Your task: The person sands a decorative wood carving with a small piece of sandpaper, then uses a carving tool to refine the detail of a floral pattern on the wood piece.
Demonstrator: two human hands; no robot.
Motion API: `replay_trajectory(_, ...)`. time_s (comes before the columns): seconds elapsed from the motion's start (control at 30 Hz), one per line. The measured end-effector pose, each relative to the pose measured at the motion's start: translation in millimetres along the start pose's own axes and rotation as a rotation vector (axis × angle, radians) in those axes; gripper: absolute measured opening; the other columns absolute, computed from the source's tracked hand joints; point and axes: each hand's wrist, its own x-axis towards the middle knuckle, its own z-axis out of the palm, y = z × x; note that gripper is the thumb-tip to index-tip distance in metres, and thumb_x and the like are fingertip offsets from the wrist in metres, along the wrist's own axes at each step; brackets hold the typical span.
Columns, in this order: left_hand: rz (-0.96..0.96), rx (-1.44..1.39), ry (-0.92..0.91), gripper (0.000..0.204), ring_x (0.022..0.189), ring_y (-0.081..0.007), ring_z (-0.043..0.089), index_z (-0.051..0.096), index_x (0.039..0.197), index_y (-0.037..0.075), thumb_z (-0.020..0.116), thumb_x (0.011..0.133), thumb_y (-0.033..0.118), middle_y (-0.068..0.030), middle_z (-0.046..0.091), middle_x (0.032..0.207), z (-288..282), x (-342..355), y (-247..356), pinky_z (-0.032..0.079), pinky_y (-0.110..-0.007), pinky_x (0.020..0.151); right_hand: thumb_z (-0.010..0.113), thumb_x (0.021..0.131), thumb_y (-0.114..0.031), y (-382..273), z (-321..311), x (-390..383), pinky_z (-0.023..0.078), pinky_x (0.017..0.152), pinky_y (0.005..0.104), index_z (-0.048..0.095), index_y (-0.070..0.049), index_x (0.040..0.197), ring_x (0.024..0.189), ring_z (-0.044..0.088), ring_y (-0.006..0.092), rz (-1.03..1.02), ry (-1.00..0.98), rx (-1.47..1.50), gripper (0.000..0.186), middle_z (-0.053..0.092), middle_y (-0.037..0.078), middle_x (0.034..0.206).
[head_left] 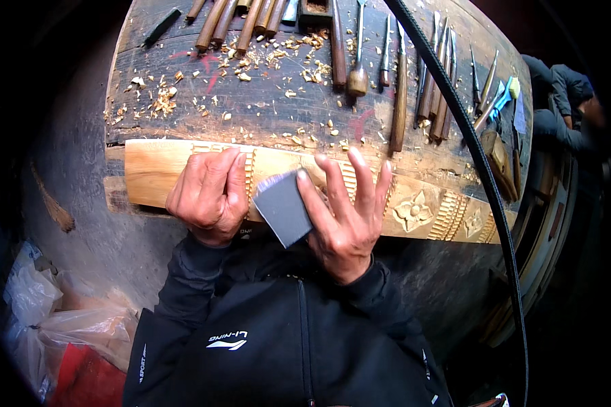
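A long pale wooden board (153,166), carved with flower shapes and rows of small notches, lies along the near edge of the workbench. My left hand (214,193) rests on its left part, fingers curled and thumb pressed against the forefinger. Whatever that pinch may hold is hidden. Over the middle of the board, my right hand (346,217) grips a dark grey, flat square that looks like a folded piece of sandpaper (283,209). The forefinger lies along its edge, the thumb is hidden behind it, and the other fingers are spread out.
Several wood-handled carving chisels (400,102) lie across the far side of the dark workbench (265,112), among wood shavings (163,100). A black cable (465,122) hangs across the right. Clear plastic bags (34,298) lie lower left; another person (563,91) sits at far right.
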Motion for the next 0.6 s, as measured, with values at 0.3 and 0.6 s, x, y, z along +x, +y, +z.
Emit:
replay_trajectory(0.3, 0.027, 0.007, 0.000, 0.021, 0.082, -0.0298, 0.077, 0.087, 0.116, 0.004, 0.091, 0.096, -0.001, -0.0123, 0.080, 0.096, 0, 3, -1, 0.061, -0.041, 0.073, 0.077, 0.086, -0.004, -7, -6, -2, 0.030, 0.135, 0.0763, 0.087, -0.015, 0.135, 0.161, 0.053, 0.0498, 0.060, -0.020, 0.055, 0.051, 0.072, 0.013, 0.158)
replay_trajectory(0.6, 0.010, -0.038, 0.004, 0.020, 0.079, -0.0288, 0.077, 0.087, 0.116, 0.004, 0.090, 0.097, -0.002, -0.0119, 0.079, 0.094, 0, 0, -1, 0.060, -0.040, 0.072, 0.085, 0.094, -0.015, 1, -27, 7, 0.037, 0.135, 0.0646, 0.091, -0.009, 0.129, 0.158, 0.056, 0.0509, 0.093, 0.232, 0.016, 0.037, 0.081, 0.020, 0.144)
